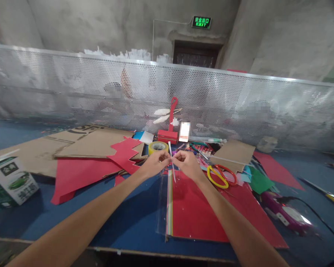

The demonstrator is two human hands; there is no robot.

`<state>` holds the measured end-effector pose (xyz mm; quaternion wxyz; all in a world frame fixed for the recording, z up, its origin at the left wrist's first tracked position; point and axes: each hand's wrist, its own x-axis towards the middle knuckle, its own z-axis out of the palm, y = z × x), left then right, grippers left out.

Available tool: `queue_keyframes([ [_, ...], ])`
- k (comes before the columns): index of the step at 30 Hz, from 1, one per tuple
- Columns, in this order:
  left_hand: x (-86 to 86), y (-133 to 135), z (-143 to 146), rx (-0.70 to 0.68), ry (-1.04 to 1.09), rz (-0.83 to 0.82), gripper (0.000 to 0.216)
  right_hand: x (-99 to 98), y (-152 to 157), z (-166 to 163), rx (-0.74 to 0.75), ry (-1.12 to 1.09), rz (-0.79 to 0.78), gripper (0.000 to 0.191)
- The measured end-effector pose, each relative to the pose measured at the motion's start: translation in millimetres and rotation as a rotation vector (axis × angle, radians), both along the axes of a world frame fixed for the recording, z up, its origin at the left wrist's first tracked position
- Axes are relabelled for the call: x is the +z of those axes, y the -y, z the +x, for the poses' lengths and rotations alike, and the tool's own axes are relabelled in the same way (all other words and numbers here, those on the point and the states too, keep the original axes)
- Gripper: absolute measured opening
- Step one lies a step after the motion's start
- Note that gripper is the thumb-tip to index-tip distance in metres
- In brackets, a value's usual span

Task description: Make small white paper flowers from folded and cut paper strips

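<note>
Between my fingertips stands a thin white strip (173,174), perhaps paper, reaching above and below the pinch. My left hand (158,161) is closed on it from one side, my right hand (185,162) from the other, and the fingertips nearly meet. Below the hands lies a stack of red paper (197,207) with a striped, multicoloured left edge. A yellow tape roll (157,147) rests just behind my left hand. Scissors (218,176) with yellow and red handles lie to the right of my right hand.
Cardboard sheets (91,142) and cut red paper (86,174) cover the left side, with a green-and-white carton (13,181) at the edge. A red long-handled piece (168,136) leans on the perforated metal panel (100,92). A corded purple device (286,215) lies right.
</note>
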<state>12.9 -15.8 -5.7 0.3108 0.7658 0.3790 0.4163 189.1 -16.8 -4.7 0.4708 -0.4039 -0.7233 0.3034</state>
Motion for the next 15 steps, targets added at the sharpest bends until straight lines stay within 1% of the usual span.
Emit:
queue_keyframes([
  [7, 0.4, 0.1, -1.1, -0.021, 0.023, -0.045, 0.013, 0.7, -0.9, -0.2, 0.018, -0.021, -0.02, 0.017],
  [12, -4.4, -4.6, -2.3, -0.044, 0.066, -0.092, 0.014, 0.3, -1.6, -0.5, 0.027, -0.044, -0.054, 0.018],
  [15, -4.2, -4.2, -1.9, -0.042, 0.069, -0.099, 0.014, -1.0, -2.2, -0.4, 0.039, -0.055, -0.058, 0.018],
])
